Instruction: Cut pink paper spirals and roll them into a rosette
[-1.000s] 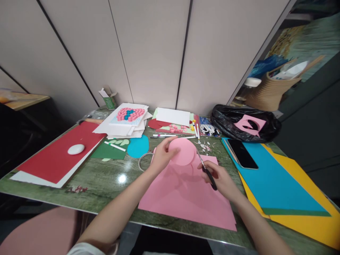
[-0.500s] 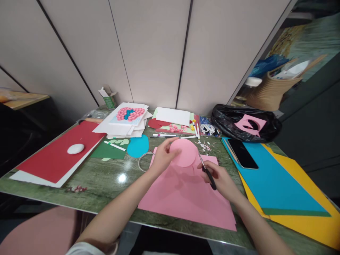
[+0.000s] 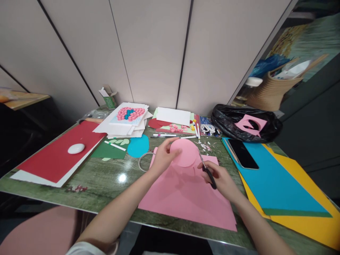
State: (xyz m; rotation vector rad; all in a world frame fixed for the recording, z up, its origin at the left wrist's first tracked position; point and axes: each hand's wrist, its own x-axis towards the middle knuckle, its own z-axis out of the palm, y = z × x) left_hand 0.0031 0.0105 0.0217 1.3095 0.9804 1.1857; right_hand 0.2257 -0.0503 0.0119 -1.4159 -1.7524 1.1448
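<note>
My left hand [image 3: 165,156] pinches a round pink paper disc [image 3: 185,153] at its left edge, thumb on top. In my right hand [image 3: 216,175] are black-handled scissors [image 3: 209,176], their blades at the right edge of the disc. Below both hands lie pink paper sheets [image 3: 186,205] on the green table. A thin curved sliver of pink shows just under the disc. Left of the sheets is a roll of clear tape [image 3: 140,166], partly under their corner.
Red paper [image 3: 63,152] with a white oval object [image 3: 76,148] lies left. Blue paper [image 3: 276,180] and a phone [image 3: 243,153] are right. A black bag [image 3: 225,122] with pink offcuts stands behind. White sheets [image 3: 106,127] bear pink and blue balls.
</note>
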